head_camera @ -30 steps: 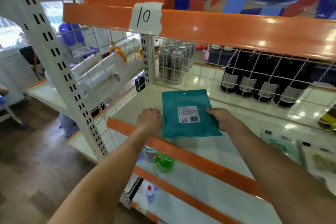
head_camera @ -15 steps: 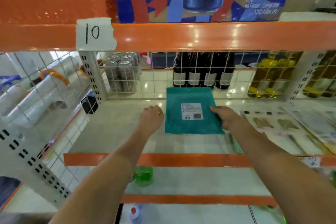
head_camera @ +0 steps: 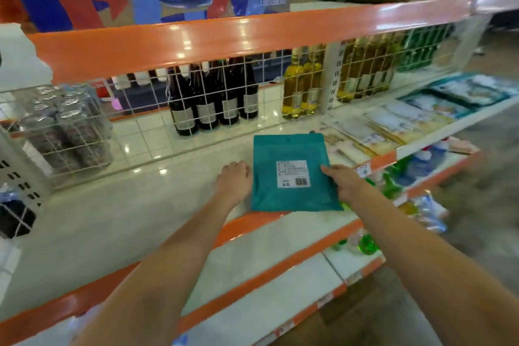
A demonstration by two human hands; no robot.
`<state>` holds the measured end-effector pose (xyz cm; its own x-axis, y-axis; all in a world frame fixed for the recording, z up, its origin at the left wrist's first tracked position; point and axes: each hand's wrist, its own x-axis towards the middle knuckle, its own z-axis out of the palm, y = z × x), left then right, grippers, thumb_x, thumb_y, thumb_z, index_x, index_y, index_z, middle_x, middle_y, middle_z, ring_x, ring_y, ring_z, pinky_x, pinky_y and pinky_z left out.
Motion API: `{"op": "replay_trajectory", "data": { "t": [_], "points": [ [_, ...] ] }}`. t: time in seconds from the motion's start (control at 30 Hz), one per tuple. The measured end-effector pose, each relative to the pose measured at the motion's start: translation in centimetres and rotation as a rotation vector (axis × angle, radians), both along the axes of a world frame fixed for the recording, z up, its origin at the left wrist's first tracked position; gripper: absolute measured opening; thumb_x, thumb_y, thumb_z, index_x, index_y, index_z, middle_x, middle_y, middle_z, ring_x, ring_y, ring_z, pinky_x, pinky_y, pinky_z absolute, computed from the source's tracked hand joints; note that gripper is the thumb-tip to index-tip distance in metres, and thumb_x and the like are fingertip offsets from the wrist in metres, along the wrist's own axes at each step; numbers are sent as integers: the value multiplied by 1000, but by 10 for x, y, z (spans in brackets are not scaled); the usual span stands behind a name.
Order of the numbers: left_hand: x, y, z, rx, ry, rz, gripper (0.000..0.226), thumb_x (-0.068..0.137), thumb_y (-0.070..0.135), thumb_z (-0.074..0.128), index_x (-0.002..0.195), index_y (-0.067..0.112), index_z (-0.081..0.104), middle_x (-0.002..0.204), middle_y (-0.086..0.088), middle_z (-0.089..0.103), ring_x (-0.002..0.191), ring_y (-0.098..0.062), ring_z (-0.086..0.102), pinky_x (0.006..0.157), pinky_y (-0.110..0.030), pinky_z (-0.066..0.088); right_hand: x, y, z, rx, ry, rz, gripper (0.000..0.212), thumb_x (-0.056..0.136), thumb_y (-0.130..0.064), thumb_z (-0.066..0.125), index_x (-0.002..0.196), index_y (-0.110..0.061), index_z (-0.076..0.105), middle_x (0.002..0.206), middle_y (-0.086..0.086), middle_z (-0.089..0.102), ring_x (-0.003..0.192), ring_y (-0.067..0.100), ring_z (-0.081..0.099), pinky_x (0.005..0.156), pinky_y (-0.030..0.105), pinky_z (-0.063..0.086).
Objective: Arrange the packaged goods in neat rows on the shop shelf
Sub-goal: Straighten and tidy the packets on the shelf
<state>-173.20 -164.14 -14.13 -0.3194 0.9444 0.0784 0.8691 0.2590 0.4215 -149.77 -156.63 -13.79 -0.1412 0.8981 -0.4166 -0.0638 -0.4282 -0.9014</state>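
Setting: shop aisle with a white shelf (head_camera: 118, 205) edged in orange, a wire grid behind it, and another orange-edged shelf above.
Right hand: the right hand (head_camera: 341, 184) lies on the right side of the teal packet (head_camera: 292, 174), its fingers reaching over the edge beside the white label; whether the thumb goes underneath cannot be told.
Left hand: the left hand (head_camera: 234, 180) sits curled in a loose fist against the packet's left edge, nudging it and gripping nothing that shows.
Packet: it lies flat, label up, its near edge just over the orange front lip of the shelf and its far edge short of the grid.
Neighbours: flat printed packs (head_camera: 393, 126) lie in a row to the right along the same shelf; dark bottles (head_camera: 213, 104), yellow bottles (head_camera: 303, 87) and cans (head_camera: 64, 126) stand behind the grid.
Change: over the last second both hands stay on the packet's sides, while the view swings right to take in the printed packs.
Meaning: the packet is probably being squared up beside that row, so it seems placed but not yet trued.
Next: a small push toward the grid would likely bring its near edge inside the lip.
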Motion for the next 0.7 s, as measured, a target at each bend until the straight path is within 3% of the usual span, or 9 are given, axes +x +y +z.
{"op": "replay_trajectory", "data": {
  "t": [0.07, 0.17, 0.27, 0.37, 0.47, 0.53, 0.63, 0.7],
  "points": [
    [24, 9, 1, -7, 11, -48, 34, 100, 28, 35, 123, 13, 54, 123, -10, 56, 114, -28, 49, 95, -42, 42, 25, -5, 0, -25, 6, -44, 10, 95, -13, 55, 94, -2, 55, 92, 12, 63, 76, 26, 60, 78, 49, 53],
    [58, 24, 1, -2, 7, -121, 34, 100, 27, 35, 121, 11, 56, 123, -11, 56, 113, -30, 50, 94, -41, 42, 66, -8, -1, -22, 51, -109, 19, 95, -12, 54, 110, 0, 54, 103, 16, 63, 77, 26, 61, 60, 39, 58],
    [93, 41, 2, 56, 10, -213, 32, 98, 26, 37, 108, 10, 62, 115, -15, 62, 106, -31, 56, 88, -39, 45, 109, -7, -2, 10, 41, -166, 15, 97, -11, 51, 102, 1, 57, 110, 17, 61, 74, 25, 61, 59, 37, 56],
    [138, 56, 8, 103, -12, -295, 31, 97, 24, 37, 109, 11, 63, 115, -11, 64, 107, -30, 57, 87, -38, 44, 152, -7, 0, 8, 54, -203, 17, 98, -12, 49, 104, 1, 57, 94, 11, 68, 61, 22, 66, 50, 31, 57],
    [184, 73, 10, 101, -13, -352, 33, 95, 26, 36, 110, 12, 61, 117, -11, 61, 110, -31, 54, 91, -42, 45, 198, -6, -3, 23, 30, -289, 30, 96, -12, 52, 122, 4, 53, 89, 15, 70, 65, 23, 65, 54, 33, 57],
    [216, 84, 12, 56, -22, -391, 32, 96, 26, 38, 114, 11, 60, 119, -12, 59, 114, -32, 51, 93, -43, 45, 228, -5, -4, 30, 11, -332, 26, 96, -12, 52, 118, 2, 54, 81, 11, 69, 65, 22, 64, 57, 35, 56],
    [266, 97, 13, 22, -22, -448, 33, 98, 28, 38, 119, 10, 57, 124, -12, 57, 116, -31, 50, 95, -42, 44, 273, -7, -5, 7, 13, -380, 13, 97, -14, 51, 93, -2, 56, 81, 9, 68, 64, 22, 65, 60, 37, 56],
    [297, 106, 11, 8, -18, -489, 35, 99, 28, 38, 123, 9, 56, 126, -12, 56, 116, -31, 51, 95, -41, 44, 302, -9, -8, -2, 21, -415, 13, 96, -15, 52, 95, -2, 57, 88, 12, 69, 66, 24, 65, 62, 39, 56]
  ]
}}
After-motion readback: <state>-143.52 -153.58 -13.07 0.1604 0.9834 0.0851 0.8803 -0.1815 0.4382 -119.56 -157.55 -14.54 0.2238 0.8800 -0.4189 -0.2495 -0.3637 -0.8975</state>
